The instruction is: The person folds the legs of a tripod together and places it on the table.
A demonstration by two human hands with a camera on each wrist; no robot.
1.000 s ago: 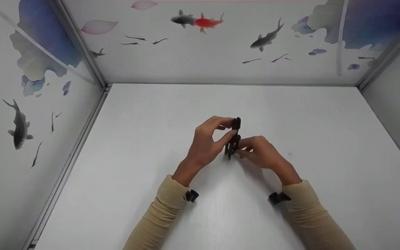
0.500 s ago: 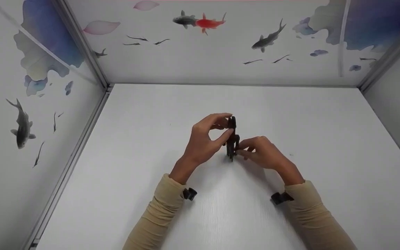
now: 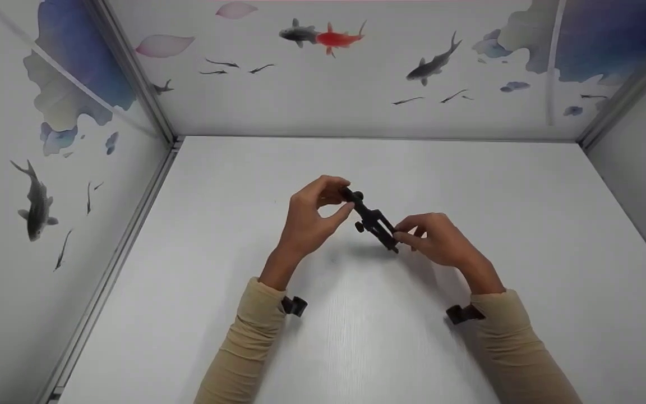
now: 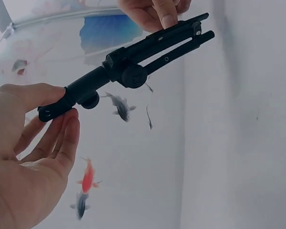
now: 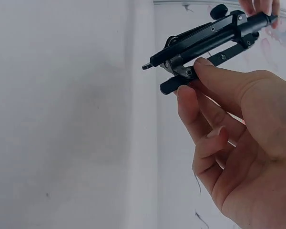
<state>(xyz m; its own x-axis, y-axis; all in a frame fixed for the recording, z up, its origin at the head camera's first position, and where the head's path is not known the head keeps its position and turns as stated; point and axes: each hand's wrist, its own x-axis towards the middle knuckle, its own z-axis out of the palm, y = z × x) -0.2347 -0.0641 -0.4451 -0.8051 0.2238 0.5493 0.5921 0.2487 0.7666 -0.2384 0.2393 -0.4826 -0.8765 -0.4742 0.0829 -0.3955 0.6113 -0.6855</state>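
A small black folded tripod [image 3: 365, 213] is held slantwise between both hands, above the white table. My left hand [image 3: 310, 216] pinches its upper end between thumb and fingers. In the left wrist view, the tripod [image 4: 88, 83] shows a short tube, round knobs and slim legs lying close together. My right hand [image 3: 438, 241] pinches one leg near the lower end. Up close in the right wrist view, that thumb and forefinger grip a leg [image 5: 170, 86] standing slightly apart from the others, with small hinged struts between.
The white table [image 3: 300, 348] spreads under both arms. Panels printed with fish and leaves [image 3: 334, 38] rise at the back and both sides, framed by metal rails [image 3: 132, 67]. Each sleeve cuff has a small black wrist camera [image 3: 296, 306].
The tripod has turned from upright to a slant, its top moving left with my left hand. My right hand has moved slightly right and still grips the lower end.
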